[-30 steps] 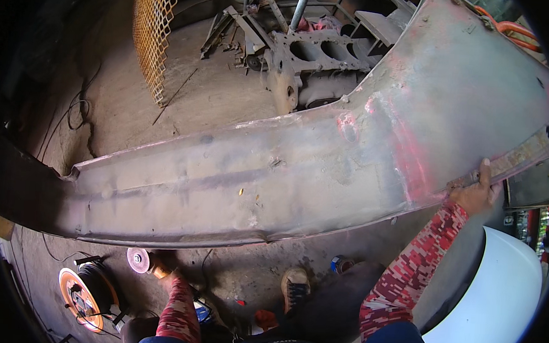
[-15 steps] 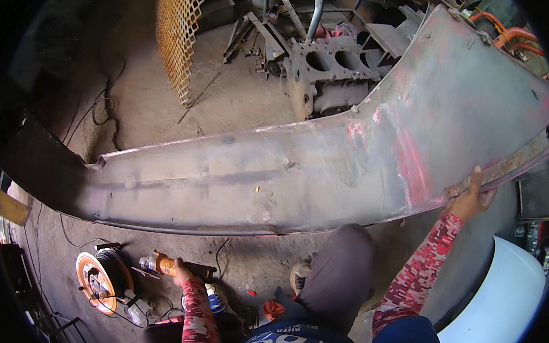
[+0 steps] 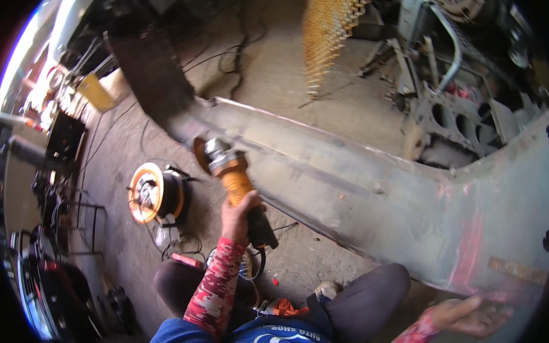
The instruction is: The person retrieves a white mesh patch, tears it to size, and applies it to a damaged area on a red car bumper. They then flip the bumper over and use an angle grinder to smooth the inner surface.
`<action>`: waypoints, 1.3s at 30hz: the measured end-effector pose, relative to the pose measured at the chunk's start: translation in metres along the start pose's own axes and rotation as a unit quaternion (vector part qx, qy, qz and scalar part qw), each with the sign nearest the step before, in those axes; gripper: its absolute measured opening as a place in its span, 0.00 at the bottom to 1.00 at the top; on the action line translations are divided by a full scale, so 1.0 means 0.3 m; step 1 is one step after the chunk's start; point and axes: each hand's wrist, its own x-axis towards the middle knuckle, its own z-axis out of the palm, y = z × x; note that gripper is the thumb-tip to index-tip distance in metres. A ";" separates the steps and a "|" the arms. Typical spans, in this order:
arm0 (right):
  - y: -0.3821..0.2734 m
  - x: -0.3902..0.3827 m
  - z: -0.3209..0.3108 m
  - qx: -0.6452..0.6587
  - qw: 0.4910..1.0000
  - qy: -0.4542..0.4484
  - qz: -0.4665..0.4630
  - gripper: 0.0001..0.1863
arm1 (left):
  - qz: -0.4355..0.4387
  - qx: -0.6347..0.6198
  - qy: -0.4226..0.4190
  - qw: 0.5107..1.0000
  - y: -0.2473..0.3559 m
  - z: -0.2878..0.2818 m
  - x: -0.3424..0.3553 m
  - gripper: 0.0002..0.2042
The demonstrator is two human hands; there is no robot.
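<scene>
My left hand (image 3: pixel 239 218) is closed around the body of an orange and black angle grinder (image 3: pixel 236 183). The grinder is raised in front of the near edge of a long, curved, grey body panel (image 3: pixel 324 174), its silver head and disc tilted up to the left. Pink patches mark the panel's right part. At the lower right, my right hand (image 3: pixel 475 317) has its fingers apart and nothing visible in them. It lies by the panel's near edge; whether it touches the panel I cannot tell.
An orange-rimmed cable reel (image 3: pixel 144 192) stands on the concrete floor left of my knees, cords around it. Beyond the panel hang a yellow expanded-metal sheet (image 3: pixel 331 38) and lie an engine block (image 3: pixel 454 128) and scrap metal. A black metal frame (image 3: pixel 85 230) stands at the left.
My left hand has lifted the angle grinder from low by the reel up toward the panel. My right hand has let go of the panel's edge. The view has swung left.
</scene>
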 end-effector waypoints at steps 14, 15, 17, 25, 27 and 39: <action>-0.628 -0.529 0.356 0.487 0.137 -0.486 0.713 0.21 | 0.230 0.343 -0.314 0.855 -0.052 0.193 -0.286 0.46; -0.617 -0.551 0.363 0.454 0.141 -0.447 0.757 0.21 | 0.219 0.337 -0.360 0.842 -0.064 0.162 -0.300 0.49; -0.584 -0.590 0.389 0.522 0.093 -0.433 0.729 0.20 | 0.018 0.283 -0.380 0.880 -0.088 0.123 -0.304 0.49; -0.625 -0.679 0.404 0.504 0.008 -0.350 0.790 0.19 | -0.119 0.287 -0.414 0.856 -0.023 0.130 -0.272 0.47; -0.639 -0.671 0.401 0.482 -0.004 -0.346 0.805 0.19 | -0.161 0.292 -0.398 0.855 -0.006 0.126 -0.273 0.47; -0.719 -0.771 0.403 0.373 0.195 -0.321 0.848 0.19 | 0.198 0.657 -0.362 0.631 -0.074 0.210 -0.136 0.43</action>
